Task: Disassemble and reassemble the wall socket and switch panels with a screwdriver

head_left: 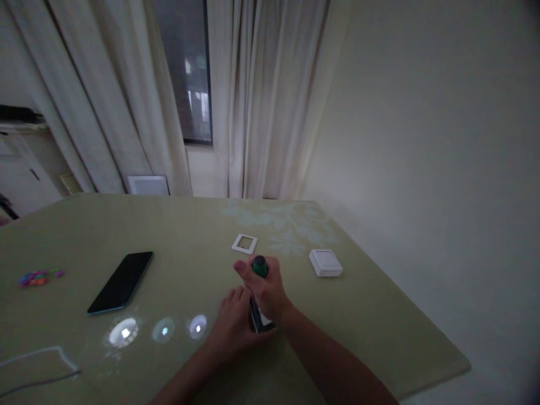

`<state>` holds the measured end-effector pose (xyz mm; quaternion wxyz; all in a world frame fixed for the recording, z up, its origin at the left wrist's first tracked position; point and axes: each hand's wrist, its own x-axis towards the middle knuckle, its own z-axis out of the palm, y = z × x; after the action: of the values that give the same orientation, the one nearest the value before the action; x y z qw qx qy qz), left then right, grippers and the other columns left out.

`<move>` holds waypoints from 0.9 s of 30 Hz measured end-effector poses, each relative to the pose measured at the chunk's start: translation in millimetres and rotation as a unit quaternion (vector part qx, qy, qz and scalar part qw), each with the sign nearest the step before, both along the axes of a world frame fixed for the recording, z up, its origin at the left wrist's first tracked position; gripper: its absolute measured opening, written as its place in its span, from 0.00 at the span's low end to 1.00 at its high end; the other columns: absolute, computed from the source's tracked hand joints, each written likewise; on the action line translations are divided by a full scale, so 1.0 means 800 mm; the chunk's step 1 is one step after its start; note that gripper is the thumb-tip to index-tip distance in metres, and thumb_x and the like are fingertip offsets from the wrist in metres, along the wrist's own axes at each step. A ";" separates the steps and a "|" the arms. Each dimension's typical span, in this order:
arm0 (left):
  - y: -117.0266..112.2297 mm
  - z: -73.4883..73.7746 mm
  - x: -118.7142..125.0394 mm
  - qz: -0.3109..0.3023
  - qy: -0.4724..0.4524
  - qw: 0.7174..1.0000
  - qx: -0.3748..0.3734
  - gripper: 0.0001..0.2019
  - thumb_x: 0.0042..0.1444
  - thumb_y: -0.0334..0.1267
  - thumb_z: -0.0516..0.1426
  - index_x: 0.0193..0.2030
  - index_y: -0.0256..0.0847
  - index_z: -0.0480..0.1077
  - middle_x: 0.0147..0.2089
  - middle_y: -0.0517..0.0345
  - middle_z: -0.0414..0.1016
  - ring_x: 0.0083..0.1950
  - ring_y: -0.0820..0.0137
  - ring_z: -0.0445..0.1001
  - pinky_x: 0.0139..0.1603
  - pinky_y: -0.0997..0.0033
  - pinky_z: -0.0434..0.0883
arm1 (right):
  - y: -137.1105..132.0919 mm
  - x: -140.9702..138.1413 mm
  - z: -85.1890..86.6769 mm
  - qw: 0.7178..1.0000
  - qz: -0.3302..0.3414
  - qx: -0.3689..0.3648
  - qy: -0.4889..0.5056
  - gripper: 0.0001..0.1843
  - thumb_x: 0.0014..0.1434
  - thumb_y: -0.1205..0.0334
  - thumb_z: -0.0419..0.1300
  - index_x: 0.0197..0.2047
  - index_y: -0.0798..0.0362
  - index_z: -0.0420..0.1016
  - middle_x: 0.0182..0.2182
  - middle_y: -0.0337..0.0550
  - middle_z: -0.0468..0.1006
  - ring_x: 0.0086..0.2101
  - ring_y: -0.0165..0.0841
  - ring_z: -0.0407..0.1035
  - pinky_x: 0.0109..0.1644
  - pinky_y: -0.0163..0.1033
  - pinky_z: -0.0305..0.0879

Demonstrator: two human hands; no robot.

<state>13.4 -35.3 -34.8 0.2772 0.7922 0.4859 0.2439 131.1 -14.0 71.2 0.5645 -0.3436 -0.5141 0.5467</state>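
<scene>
The right hand (266,291) is wrapped in a fist around a screwdriver (259,266), which stands nearly upright near the middle of the table (379,320). Its rounded, glossy green cap pokes out above the curled fingers, and its dark lower end comes down on a small flat white piece (266,324). The left hand (233,324) lies low beside that piece with its fingers bent and close together. Whether they pinch it cannot be told. The tabletop is smooth, pale green and matte, with a faint leaf print. On it lie a slim black phone (121,281) with a shiny face, a thin square white frame (244,243), and a rounded white plastic switch plate (325,262).
</scene>
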 end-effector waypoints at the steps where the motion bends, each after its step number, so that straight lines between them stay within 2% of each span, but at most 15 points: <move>1: -0.006 -0.002 0.008 0.039 0.017 0.999 0.009 0.35 0.53 0.59 0.70 0.63 0.43 0.73 0.63 0.37 0.77 0.63 0.35 0.72 0.64 0.34 0.68 | -0.005 -0.003 -0.002 1.000 -0.027 0.007 0.008 0.36 0.55 0.38 0.77 0.20 0.50 0.59 0.17 0.27 0.54 0.20 0.21 0.46 0.21 0.32 0.44; 3: -0.015 -0.003 0.018 0.085 0.040 0.995 0.014 0.33 0.54 0.58 0.69 0.61 0.42 0.73 0.60 0.37 0.77 0.62 0.35 0.73 0.63 0.36 0.68 | -0.010 -0.004 -0.005 0.999 -0.043 0.005 0.030 0.35 0.56 0.39 0.77 0.21 0.50 0.60 0.17 0.26 0.55 0.19 0.21 0.47 0.21 0.32 0.44; 4: -0.016 -0.002 0.019 0.089 0.044 0.995 0.014 0.32 0.55 0.57 0.68 0.61 0.42 0.73 0.59 0.37 0.77 0.62 0.36 0.73 0.63 0.37 0.69 | -0.011 -0.001 -0.006 0.998 -0.041 0.000 0.042 0.34 0.55 0.39 0.77 0.21 0.50 0.61 0.16 0.26 0.55 0.18 0.21 0.47 0.20 0.32 0.44; 7: -0.013 0.008 0.008 0.052 0.032 0.998 -0.002 0.33 0.55 0.57 0.69 0.64 0.44 0.72 0.60 0.40 0.77 0.62 0.39 0.73 0.64 0.41 0.70 | -0.005 0.023 -0.002 0.995 -0.037 -0.013 0.089 0.32 0.50 0.41 0.80 0.23 0.49 0.64 0.14 0.25 0.57 0.15 0.21 0.47 0.18 0.32 0.42; 9: -0.010 0.017 -0.007 0.015 0.026 0.999 -0.016 0.36 0.51 0.53 0.72 0.65 0.45 0.72 0.62 0.42 0.77 0.63 0.42 0.74 0.65 0.45 0.71 | 0.003 0.051 0.002 0.988 -0.070 -0.015 0.140 0.32 0.49 0.38 0.79 0.25 0.48 0.63 0.15 0.23 0.57 0.15 0.22 0.47 0.17 0.31 0.42; 12: -0.007 0.026 -0.029 -0.026 0.025 0.998 -0.042 0.44 0.46 0.51 0.76 0.69 0.45 0.70 0.65 0.41 0.77 0.66 0.45 0.74 0.68 0.48 0.72 | 0.018 0.102 0.001 0.970 -0.130 -0.027 0.202 0.30 0.48 0.38 0.77 0.25 0.49 0.65 0.19 0.28 0.67 0.18 0.23 0.60 0.21 0.30 0.56; 14: 0.001 0.029 -0.037 -0.058 0.036 0.996 -0.056 0.54 0.41 0.55 0.78 0.74 0.43 0.67 0.67 0.39 0.76 0.68 0.43 0.73 0.70 0.45 0.72 | 0.027 0.132 -0.010 0.960 -0.161 -0.054 0.224 0.27 0.46 0.40 0.77 0.26 0.50 0.69 0.24 0.33 0.75 0.25 0.26 0.71 0.29 0.31 0.68; 15: 0.009 0.030 -0.039 -0.067 0.045 0.995 -0.053 0.56 0.39 0.57 0.78 0.75 0.44 0.66 0.68 0.39 0.75 0.69 0.43 0.74 0.69 0.45 0.73 | 0.029 0.143 -0.019 0.955 -0.173 -0.073 0.229 0.26 0.45 0.41 0.76 0.26 0.51 0.71 0.25 0.35 0.77 0.26 0.27 0.72 0.29 0.32 0.69; 16: 0.022 0.032 -0.040 -0.067 0.055 0.995 -0.042 0.55 0.42 0.59 0.77 0.76 0.44 0.66 0.69 0.40 0.75 0.69 0.44 0.75 0.69 0.46 0.74 | 0.031 0.152 -0.030 0.949 -0.186 -0.093 0.235 0.26 0.45 0.40 0.76 0.26 0.51 0.71 0.24 0.34 0.76 0.24 0.27 0.70 0.26 0.31 0.66; 17: 0.040 0.034 -0.040 -0.057 0.064 0.996 -0.024 0.49 0.49 0.60 0.74 0.75 0.45 0.67 0.69 0.41 0.76 0.68 0.47 0.76 0.67 0.48 0.76 | 0.031 0.159 -0.041 0.944 -0.197 -0.113 0.240 0.26 0.44 0.40 0.75 0.25 0.51 0.71 0.21 0.33 0.74 0.21 0.26 0.67 0.23 0.31 0.62; 19: 0.087 0.037 -0.037 -0.005 0.079 0.997 0.018 0.29 0.69 0.55 0.61 0.71 0.46 0.71 0.69 0.43 0.77 0.65 0.53 0.78 0.66 0.52 0.77 | 0.029 0.164 -0.063 0.932 -0.214 -0.156 0.249 0.27 0.42 0.39 0.76 0.25 0.51 0.71 0.19 0.31 0.71 0.18 0.25 0.62 0.20 0.30 0.57; 20: 0.113 0.039 -0.035 0.022 0.089 0.995 0.034 0.23 0.74 0.50 0.57 0.69 0.44 0.73 0.68 0.42 0.77 0.65 0.53 0.79 0.67 0.51 0.75 | 0.027 0.164 -0.072 0.927 -0.217 -0.174 0.251 0.27 0.42 0.38 0.76 0.25 0.51 0.71 0.19 0.31 0.70 0.17 0.25 0.61 0.19 0.30 0.56; 22: 0.166 0.041 -0.032 0.061 0.120 0.989 0.056 0.16 0.76 0.45 0.55 0.62 0.41 0.77 0.64 0.40 0.79 0.66 0.51 0.77 0.72 0.47 0.70 | 0.023 0.160 -0.085 0.922 -0.218 -0.201 0.250 0.28 0.42 0.37 0.76 0.25 0.51 0.71 0.18 0.30 0.69 0.17 0.24 0.59 0.19 0.30 0.55; 24: 0.208 0.041 -0.031 0.067 0.158 0.983 0.057 0.14 0.75 0.44 0.60 0.58 0.39 0.78 0.63 0.43 0.79 0.65 0.52 0.77 0.70 0.43 0.71 | 0.021 0.156 -0.092 0.917 -0.222 -0.221 0.249 0.29 0.42 0.36 0.77 0.26 0.51 0.72 0.19 0.30 0.69 0.17 0.24 0.60 0.19 0.29 0.56; 27: 0.239 0.042 -0.037 0.035 0.215 0.975 0.040 0.12 0.74 0.45 0.63 0.55 0.40 0.78 0.59 0.49 0.81 0.59 0.56 0.80 0.63 0.45 0.77 | 0.020 0.153 -0.094 0.906 -0.236 -0.244 0.251 0.29 0.44 0.35 0.76 0.27 0.50 0.72 0.20 0.31 0.71 0.19 0.26 0.64 0.20 0.30 0.59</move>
<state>-15.9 156.0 -1.6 0.1262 0.8191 0.5512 0.0965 253.3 2.2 -4.3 0.6862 -0.4334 -0.1096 0.5739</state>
